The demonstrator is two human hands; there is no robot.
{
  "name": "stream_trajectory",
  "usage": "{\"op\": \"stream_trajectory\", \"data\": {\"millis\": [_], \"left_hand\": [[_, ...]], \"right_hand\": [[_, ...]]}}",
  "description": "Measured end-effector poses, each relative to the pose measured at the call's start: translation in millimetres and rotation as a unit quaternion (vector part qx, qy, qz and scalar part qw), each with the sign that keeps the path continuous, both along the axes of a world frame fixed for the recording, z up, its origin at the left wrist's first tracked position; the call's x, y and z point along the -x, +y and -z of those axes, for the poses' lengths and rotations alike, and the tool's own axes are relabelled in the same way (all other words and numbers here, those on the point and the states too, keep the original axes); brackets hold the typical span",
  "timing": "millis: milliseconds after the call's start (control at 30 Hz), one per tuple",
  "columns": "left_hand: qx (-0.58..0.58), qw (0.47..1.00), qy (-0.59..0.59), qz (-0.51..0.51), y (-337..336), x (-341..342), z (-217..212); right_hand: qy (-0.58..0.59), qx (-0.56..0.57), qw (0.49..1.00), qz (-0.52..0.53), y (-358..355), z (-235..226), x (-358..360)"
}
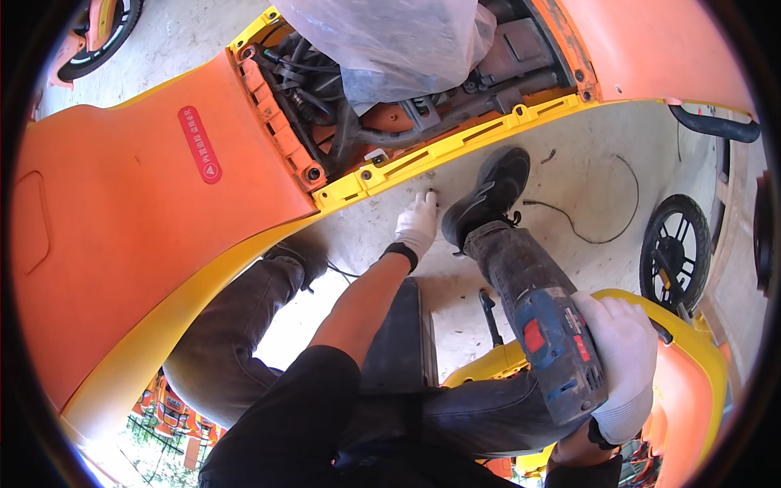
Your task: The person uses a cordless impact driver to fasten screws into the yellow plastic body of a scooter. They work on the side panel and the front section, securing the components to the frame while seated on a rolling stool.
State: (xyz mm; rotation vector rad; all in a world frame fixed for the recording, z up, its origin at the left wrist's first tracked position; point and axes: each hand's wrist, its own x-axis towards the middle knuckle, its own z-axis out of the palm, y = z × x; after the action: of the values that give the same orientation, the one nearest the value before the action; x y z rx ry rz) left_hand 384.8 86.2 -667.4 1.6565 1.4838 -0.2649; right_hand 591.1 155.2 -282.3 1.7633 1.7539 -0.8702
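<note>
My left hand (418, 223), in a white glove, reaches down beside the yellow frame edge. Its fingertips are drawn together at a small dark piece too tiny to name. My right hand (625, 351), gloved too, is wrapped round a blue and black cordless power drill (560, 351), which rests over my right leg. In front of me is an orange scooter body (130, 211) with a yellow frame rail (455, 148). Its open compartment shows cables (305, 93) and dark parts, partly covered by a translucent plastic bag (399, 45).
A black-shod foot (488, 191) stands on the concrete floor beside my left hand. A thin loose cable (606, 241) curls on the floor. A wheel (675, 250) is at the right, and another yellow and orange body (691, 374) is close to my right hand.
</note>
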Motion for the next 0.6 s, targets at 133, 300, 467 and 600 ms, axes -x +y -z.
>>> {"op": "stream_trajectory", "data": {"millis": [133, 300, 467, 600], "left_hand": [[-0.009, 1.0, 0.008, 0.014, 12.0, -12.3, -3.2], [-0.011, 0.986, 0.034, 0.161, 10.2, -14.2, 5.1], [-0.011, 0.993, 0.054, 0.109, -6.6, -6.5, 7.2], [0.027, 0.995, 0.09, -0.014, -11.8, -3.9, 3.8]], "right_hand": [[-0.007, -0.011, 1.0, 0.0, -1.3, 1.8, 1.0], [-0.006, -0.014, 1.0, -0.005, -2.8, 2.7, -0.2], [-0.003, -0.021, 1.0, -0.003, -3.5, 1.9, 0.3], [0.007, -0.026, 1.0, -0.003, -4.9, 3.1, -0.1]]}}
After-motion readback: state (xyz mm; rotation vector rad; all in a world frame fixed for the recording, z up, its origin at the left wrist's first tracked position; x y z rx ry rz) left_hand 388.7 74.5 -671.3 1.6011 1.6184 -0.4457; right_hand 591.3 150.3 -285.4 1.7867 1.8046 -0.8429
